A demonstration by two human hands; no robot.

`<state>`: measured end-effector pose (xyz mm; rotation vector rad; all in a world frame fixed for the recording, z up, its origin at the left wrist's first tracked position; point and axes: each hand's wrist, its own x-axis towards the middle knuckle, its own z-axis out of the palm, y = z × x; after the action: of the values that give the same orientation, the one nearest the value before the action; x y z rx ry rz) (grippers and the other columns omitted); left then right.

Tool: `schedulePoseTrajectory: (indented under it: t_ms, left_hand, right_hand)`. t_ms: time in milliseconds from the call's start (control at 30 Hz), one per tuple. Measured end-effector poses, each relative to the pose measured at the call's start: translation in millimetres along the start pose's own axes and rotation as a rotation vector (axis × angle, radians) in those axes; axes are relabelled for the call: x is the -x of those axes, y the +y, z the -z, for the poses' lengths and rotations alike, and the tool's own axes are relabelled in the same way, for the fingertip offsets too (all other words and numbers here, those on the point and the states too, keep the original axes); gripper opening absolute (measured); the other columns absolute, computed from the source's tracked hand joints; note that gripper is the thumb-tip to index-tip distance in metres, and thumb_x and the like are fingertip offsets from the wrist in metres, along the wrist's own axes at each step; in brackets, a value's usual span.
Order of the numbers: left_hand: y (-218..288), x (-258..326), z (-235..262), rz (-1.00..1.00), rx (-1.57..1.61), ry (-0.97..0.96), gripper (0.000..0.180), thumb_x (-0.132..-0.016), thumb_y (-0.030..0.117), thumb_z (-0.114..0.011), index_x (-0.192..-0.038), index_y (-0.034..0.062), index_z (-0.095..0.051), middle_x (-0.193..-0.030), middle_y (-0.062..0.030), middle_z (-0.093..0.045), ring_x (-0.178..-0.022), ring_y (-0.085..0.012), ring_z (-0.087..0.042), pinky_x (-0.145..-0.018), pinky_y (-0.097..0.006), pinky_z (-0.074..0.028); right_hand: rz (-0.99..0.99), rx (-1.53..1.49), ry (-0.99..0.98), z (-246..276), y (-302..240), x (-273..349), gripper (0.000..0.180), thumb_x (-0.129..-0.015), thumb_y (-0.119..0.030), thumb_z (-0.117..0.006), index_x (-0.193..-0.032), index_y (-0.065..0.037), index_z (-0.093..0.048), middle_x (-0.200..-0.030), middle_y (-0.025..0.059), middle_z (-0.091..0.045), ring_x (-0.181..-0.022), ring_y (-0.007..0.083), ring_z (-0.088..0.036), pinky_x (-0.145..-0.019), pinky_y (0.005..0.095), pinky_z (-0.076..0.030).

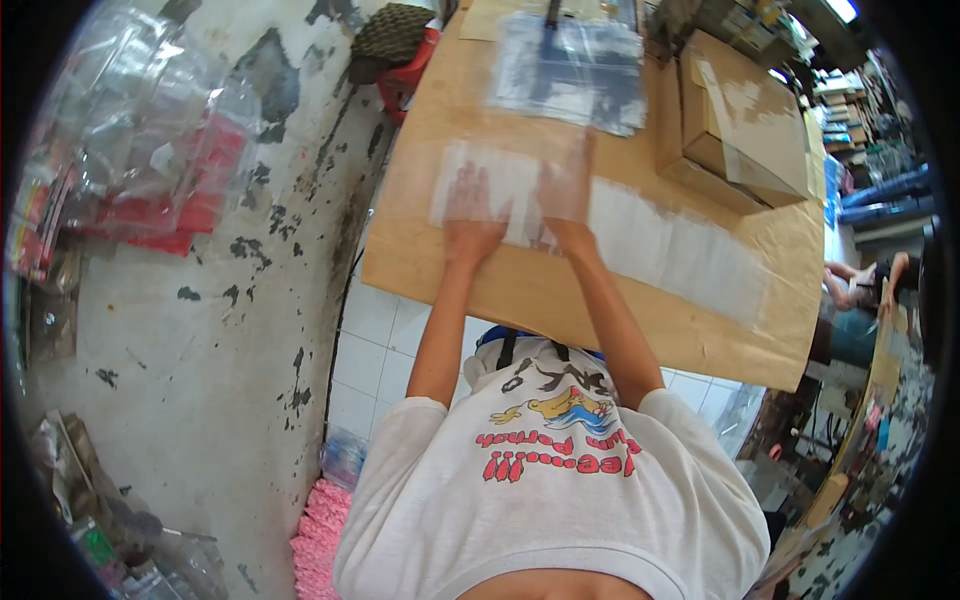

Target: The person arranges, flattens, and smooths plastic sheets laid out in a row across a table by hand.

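My left hand lies palm down with its fingers stretched out on the left end of a row of overlapping pale plastic sheets or bags. My right hand is beside it, its fingers extended and smeared by motion. A clear film seems to lie over the fingers of both hands, so their exact contact is hard to make out. Under all this is a table covered in brown paper.
Past my hands lies a stack of clear plastic bags. A cardboard box stands at the right. The peeling wall, hung with plastic bags, runs along the left. Another person is at the far right.
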<state>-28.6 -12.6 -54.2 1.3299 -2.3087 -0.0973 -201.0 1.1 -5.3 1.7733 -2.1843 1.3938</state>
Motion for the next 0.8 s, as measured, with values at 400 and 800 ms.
schedulePoseTrajectory:
  t_ms: [400,800]
  left_hand:
    - [2.0,-2.0,1.3,0.035,-0.091,-0.077,0.076,-0.096,0.046,-0.056,-0.148,-0.0079,-0.039,-0.156,-0.0283,-0.034,-0.145,-0.0404,-0.034,-0.121,-0.048,-0.025]
    - [-67.9,17.9,-6.8,-0.26,0.119,-0.219,0.063,-0.1,0.029,-0.056,-0.151,-0.0028,-0.037,-0.159,-0.0267,-0.029,-0.147,-0.0395,-0.03,-0.121,-0.044,-0.025]
  right_hand:
    - [-0.185,0.496,-0.089,303.3,269.1,79.1,0.062,-0.102,-0.029,-0.054,-0.151,0.003,-0.035,-0.156,0.0261,-0.035,-0.145,0.0409,-0.034,-0.119,0.0435,-0.029]
    - [-0.237,0.622,-0.288,357.3,321.9,102.7,0.065,-0.098,-0.038,-0.056,-0.151,-0.002,-0.041,-0.158,0.0182,-0.036,-0.149,0.0348,-0.028,-0.122,0.0448,-0.022]
